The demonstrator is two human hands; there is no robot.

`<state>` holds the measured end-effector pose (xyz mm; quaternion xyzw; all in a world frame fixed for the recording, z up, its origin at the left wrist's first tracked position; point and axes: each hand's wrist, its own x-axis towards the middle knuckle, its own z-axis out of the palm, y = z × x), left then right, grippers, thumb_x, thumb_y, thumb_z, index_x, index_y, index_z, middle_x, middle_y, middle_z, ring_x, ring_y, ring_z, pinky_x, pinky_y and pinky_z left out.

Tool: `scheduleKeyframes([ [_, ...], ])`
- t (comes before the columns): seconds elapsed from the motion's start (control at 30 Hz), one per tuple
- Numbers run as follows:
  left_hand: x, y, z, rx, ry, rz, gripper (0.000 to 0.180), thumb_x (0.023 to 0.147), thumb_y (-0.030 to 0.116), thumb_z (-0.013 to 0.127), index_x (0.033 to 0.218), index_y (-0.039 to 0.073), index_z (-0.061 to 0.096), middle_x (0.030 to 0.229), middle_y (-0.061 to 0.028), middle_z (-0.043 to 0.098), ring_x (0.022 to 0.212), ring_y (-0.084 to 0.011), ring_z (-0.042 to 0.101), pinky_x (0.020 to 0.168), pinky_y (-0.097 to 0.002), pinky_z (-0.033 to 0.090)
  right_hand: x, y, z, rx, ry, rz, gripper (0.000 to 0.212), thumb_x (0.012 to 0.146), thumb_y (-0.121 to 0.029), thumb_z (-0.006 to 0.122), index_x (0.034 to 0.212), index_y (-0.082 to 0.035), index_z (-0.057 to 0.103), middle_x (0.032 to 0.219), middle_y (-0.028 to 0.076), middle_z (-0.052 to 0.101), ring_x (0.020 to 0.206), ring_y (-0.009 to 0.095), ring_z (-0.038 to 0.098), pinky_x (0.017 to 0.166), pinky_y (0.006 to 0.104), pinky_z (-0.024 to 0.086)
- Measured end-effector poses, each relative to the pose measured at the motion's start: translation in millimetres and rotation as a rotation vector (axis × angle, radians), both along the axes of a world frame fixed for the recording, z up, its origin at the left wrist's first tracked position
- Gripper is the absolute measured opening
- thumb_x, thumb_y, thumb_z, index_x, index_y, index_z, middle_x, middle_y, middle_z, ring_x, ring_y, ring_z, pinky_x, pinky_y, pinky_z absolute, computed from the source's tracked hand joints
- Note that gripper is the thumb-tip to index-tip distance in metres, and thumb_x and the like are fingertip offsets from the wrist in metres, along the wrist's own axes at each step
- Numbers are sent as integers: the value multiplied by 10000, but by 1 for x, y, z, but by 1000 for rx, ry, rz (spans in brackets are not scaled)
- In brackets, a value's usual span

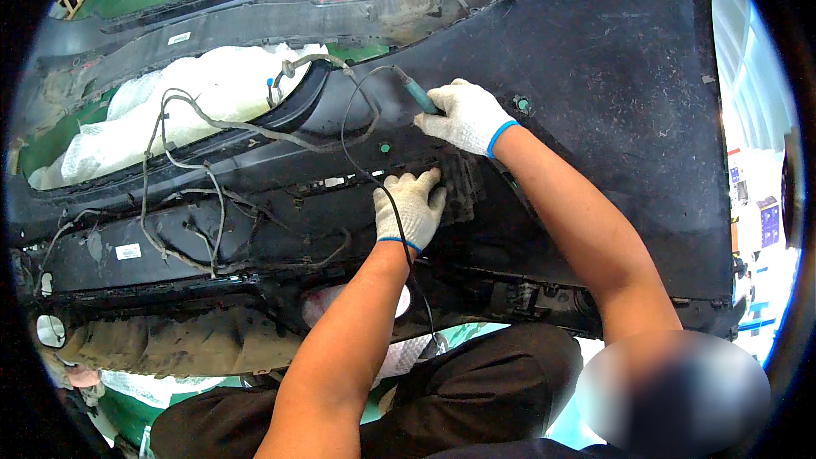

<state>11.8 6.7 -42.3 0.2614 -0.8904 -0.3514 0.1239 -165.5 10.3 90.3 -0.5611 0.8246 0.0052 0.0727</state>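
Observation:
A large black molded plastic panel [629, 119], like a vehicle bumper seen from its inner side, stretches across in front of me. My right hand [463, 115], in a white knit glove with a blue cuff, grips a pen-like corded tool by its teal handle [418, 95]. The tool's working end is hidden by the hand. From its upper end a thin black cord [364, 172] loops left, then passes over my left hand toward my lap. Gloved alike, my left hand [410, 208] rests on the panel with fingers apart, beside a dark ribbed patch [461, 191].
Grey wiring harness [191, 106] lies in loops over the panel's left part. White bubble wrap [204, 76] shows through a long opening. Another dark panel [382, 13] lies beyond. Two green dots [523, 105] mark the surface. Boxes [769, 221] stand at the far right.

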Motion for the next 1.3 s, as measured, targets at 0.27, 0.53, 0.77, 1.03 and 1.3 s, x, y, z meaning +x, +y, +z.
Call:
scheduleKeyframes([
  [0.27,0,2,-3,-17,19,13,401,1021,403,720,1373,216,764,1137,-183,768,1105,-421,706,964,-562,552,3,-3,5,-64,-26,75,360,962,-403,753,1108,-74,763,1028,241,760,1087,466,706,962,535,573],
  [0.53,1,3,-8,-37,18,42,394,1016,410,734,1368,235,762,1118,-178,766,1116,-409,705,977,-558,545,14,-7,16,-226,-200,64,299,959,-301,766,1055,-39,657,1020,273,734,1031,505,704,880,552,559],
  [0.77,0,2,-1,-8,-3,19,398,1028,407,721,1384,232,757,1133,-182,765,1128,-419,701,985,-559,547,4,2,5,-233,-199,26,290,962,-299,769,1058,-46,662,1009,266,737,1012,503,707,873,549,562],
  [1.03,1,2,1,25,-44,13,404,1041,425,706,1399,243,744,1180,-172,753,1197,-413,676,1043,-582,517,-1,4,5,-240,-188,9,290,966,-303,772,1063,-50,668,1008,261,742,1001,494,714,882,545,562],
  [1.3,-1,1,2,49,-59,2,400,1048,425,696,1401,243,742,1199,-161,745,1211,-410,663,1069,-597,491,-2,4,4,-226,-198,-17,268,964,-282,758,1052,-47,664,1002,267,739,1009,492,715,884,548,563],
])
